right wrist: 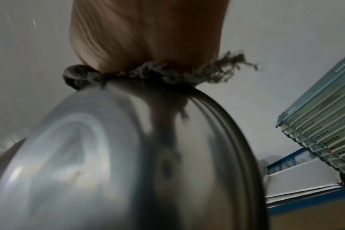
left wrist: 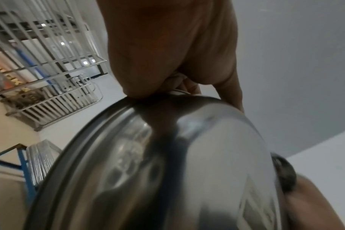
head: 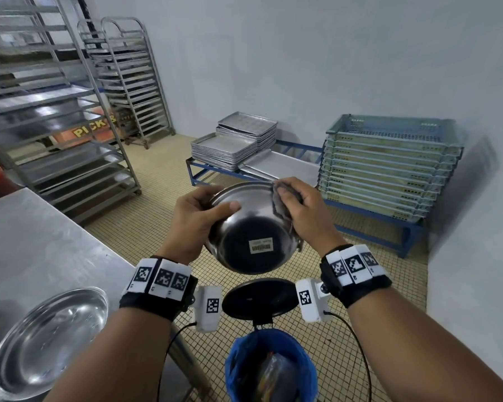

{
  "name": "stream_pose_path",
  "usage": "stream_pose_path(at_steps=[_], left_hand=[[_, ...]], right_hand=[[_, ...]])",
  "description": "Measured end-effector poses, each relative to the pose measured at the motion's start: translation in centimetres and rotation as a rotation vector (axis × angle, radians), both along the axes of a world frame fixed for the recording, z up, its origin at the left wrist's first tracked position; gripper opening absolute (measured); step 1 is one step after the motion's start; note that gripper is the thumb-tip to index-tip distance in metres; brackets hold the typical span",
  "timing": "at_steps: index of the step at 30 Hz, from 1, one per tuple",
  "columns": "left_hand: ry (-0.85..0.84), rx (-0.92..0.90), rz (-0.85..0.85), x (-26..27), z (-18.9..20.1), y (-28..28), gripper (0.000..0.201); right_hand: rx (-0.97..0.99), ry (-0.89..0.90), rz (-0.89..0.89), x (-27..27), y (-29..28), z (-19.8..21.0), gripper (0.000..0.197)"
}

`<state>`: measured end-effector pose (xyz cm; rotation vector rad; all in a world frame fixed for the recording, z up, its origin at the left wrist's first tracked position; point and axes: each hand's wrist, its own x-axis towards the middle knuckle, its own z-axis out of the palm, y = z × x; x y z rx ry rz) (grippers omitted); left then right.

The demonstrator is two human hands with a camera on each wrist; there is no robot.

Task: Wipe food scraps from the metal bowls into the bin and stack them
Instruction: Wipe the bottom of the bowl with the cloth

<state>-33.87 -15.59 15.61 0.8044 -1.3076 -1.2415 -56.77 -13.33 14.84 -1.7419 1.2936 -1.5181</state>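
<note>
A metal bowl (head: 251, 236) hangs tilted in the air above the bin (head: 269, 364), its underside with a barcode sticker towards me and its mouth facing away. My left hand (head: 199, 216) grips the bowl's left rim, thumb on the outside. My right hand (head: 298, 210) holds a grey cloth (head: 279, 203) pressed over the bowl's upper right rim. The left wrist view shows the bowl's outside (left wrist: 167, 163) under my fingers (left wrist: 167, 54). In the right wrist view the frayed cloth (right wrist: 158, 73) sits between my hand and the bowl (right wrist: 128, 155). A second metal bowl (head: 50, 340) rests on the steel table (head: 41, 233).
The bin has a blue liner and a raised black lid (head: 259, 297). On the left stand tray racks (head: 55, 111). A blue low stand (head: 360, 221) along the wall carries stacked metal trays (head: 233, 140) and stacked crates (head: 389, 166). The floor is tiled.
</note>
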Motion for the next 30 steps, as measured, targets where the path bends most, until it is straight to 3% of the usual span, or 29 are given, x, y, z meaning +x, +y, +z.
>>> stream_pose_path(at_steps=[2,6,9,12,14,16,20,24,30], left_hand=[[-0.024,-0.015,-0.015,-0.3,-0.3,0.2,0.052],[0.064,0.023,0.023,0.1,-0.2,0.4,0.036],[-0.16,-0.058,-0.025,0.3,0.0,0.6,0.034],[-0.4,-0.168,-0.117,0.1,0.6,0.2,0.042],[-0.453,-0.196,-0.14,-0.2,1.1,-0.1,0.051],[-0.388,-0.204,-0.138,-0.1,1.3,-0.6,0.054],[-0.096,-0.079,-0.081,0.8,0.8,-1.2,0.059],[-0.181,-0.11,-0.072,-0.4,0.4,-0.7,0.052],[0.045,-0.006,-0.01,0.5,-0.1,-1.4,0.045]], right_hand=[[-0.04,0.054,0.004,0.3,0.0,0.6,0.021],[0.001,-0.044,-0.01,-0.5,-0.4,0.1,0.022],[0.025,-0.072,0.015,-0.5,-0.5,0.0,0.019],[0.024,0.073,-0.001,0.2,-0.2,0.7,0.015],[0.009,0.12,0.007,0.6,-0.1,1.0,0.015],[-0.002,0.092,0.009,0.6,-0.2,0.9,0.016],[0.053,-0.062,-0.009,-0.6,-0.2,-0.5,0.018],[0.015,0.026,-0.004,-0.2,-0.8,0.3,0.016],[0.033,-0.107,-0.004,-1.0,-1.2,-0.1,0.021]])
